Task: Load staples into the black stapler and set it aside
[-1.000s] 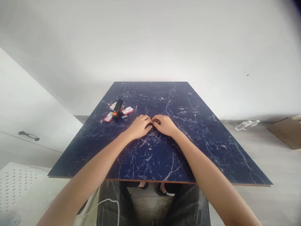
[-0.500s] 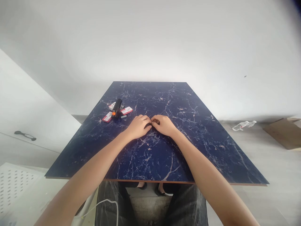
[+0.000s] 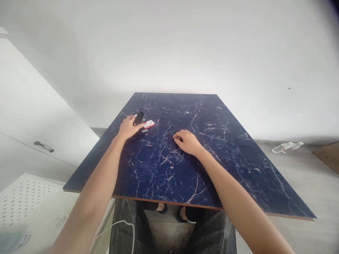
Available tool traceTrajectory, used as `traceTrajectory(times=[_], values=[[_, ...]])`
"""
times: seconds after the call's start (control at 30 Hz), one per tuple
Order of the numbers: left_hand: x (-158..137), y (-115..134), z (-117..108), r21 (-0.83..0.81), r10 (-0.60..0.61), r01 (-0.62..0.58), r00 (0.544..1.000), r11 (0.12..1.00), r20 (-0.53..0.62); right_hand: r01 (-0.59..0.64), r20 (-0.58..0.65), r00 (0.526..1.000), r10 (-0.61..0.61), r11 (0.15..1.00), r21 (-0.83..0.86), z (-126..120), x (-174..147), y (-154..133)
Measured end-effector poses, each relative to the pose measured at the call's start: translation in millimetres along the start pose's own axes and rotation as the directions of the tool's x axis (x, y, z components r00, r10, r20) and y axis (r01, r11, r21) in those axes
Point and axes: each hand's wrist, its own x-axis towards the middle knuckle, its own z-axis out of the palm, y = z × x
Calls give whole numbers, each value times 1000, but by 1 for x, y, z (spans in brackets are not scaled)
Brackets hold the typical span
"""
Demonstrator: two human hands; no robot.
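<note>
My left hand (image 3: 128, 127) reaches over the near end of a black stapler (image 3: 138, 118), fingers to its left and thumb stretched out to the right. Its grip on the stapler does not look closed. The thumb tip is close to a red and white small box (image 3: 149, 124). A short silver strip (image 3: 144, 131), perhaps staples, lies just in front of that box. Away to the right, my right hand (image 3: 186, 141) rests on the table with fingers curled and pressed together. Whatever it pinches, if anything, is hidden or too small to name.
The blue marbled table (image 3: 169, 176) meets a pale wall at the back. A white cabinet with a dark handle (image 3: 43, 146) stands at left. On the floor at right lie a clear plastic bottle (image 3: 283, 147) and a cardboard box (image 3: 328, 157). A white cable (image 3: 124, 222) hangs by my leg.
My left hand has left my right hand and moved left and away from me to the stapler, covering its orange patch. My right hand stays put, curled. The view has turned slightly left.
</note>
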Motion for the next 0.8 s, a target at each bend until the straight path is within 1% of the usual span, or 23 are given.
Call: traceTrajectory(times=[0.1,0.17,0.23,0.27,0.3,0.37,0.43,0.47,0.5,0.57,0.7,0.8], values=[[-3,11,1,0,-2,2,999,1000,40,-8,3,1000,8,1000,5,0,0,0],[-7,20,1,-20,67,-66,997,998,28,-6,4,1000,6,1000,10,0,0,1],[-12,32,5,-56,183,-181,982,982,39,-1,-12,1000,2,1000,21,1,1,3],[-16,40,8,-80,255,-250,965,965,64,-3,-31,999,4,1000,31,2,1,4],[-20,49,12,-104,335,-325,937,940,99,-12,-59,998,15,999,43,2,2,5],[-28,67,22,-153,491,-470,854,870,171,-42,-131,990,50,997,68,1,2,8],[-35,84,30,-197,579,-545,782,815,232,-75,-207,974,92,993,87,-2,2,9],[-38,89,34,-199,599,-565,762,801,245,-89,-235,966,109,992,94,-4,1,10],[-40,93,36,-190,608,-578,754,794,249,-97,-249,961,119,990,101,-7,1,10],[-42,95,38,-152,602,-583,764,798,232,-90,-239,964,113,990,108,-10,-1,8],[-44,91,38,-146,575,-556,791,818,209,-10,-100,995,18,997,78,-14,-3,-1],[-45,90,39,-137,573,-557,795,820,198,-2,-3,1000,2,1000,11,-14,-4,-12]])
